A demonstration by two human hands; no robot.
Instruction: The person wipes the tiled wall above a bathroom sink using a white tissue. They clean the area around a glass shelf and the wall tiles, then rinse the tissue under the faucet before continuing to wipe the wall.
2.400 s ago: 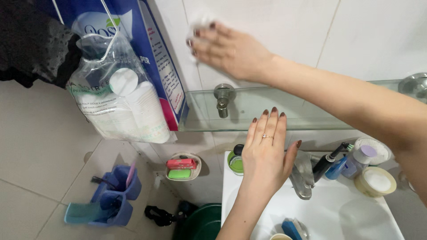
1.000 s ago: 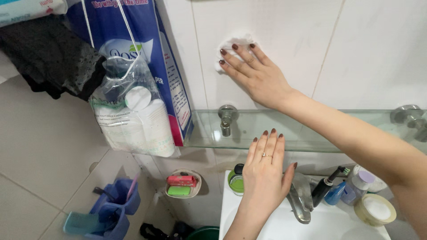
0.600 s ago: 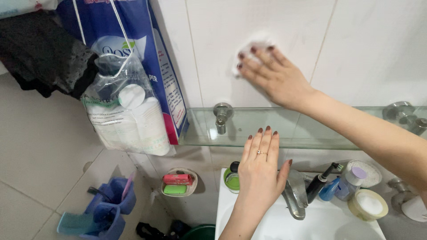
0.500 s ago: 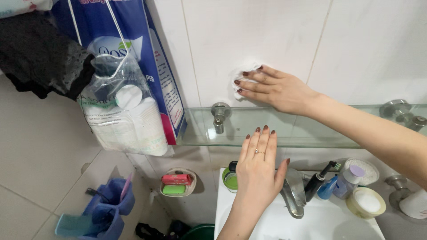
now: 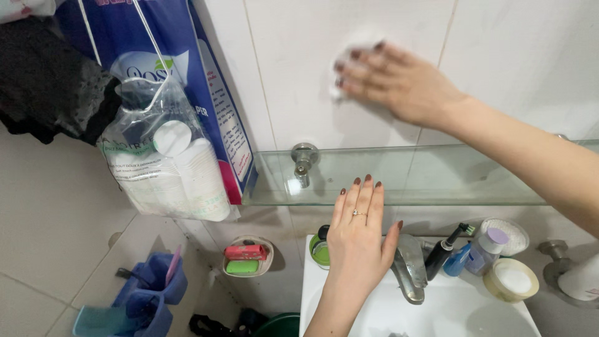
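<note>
Right hand (image 5: 399,81) flat, fingers leftward

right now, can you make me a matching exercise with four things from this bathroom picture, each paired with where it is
Things:
1. right hand
2. left hand
3. bag of cotton pads
4. soap dish

Places:
A. hanging at the left, in front of a blue package
B. pressing a white wipe to the wall tile above the glass shelf
C. on the wall left of the sink, holding red and green bars
D. flat, below the glass shelf, beside the faucet

Pairs: 1-B, 2-D, 3-A, 4-C
</note>
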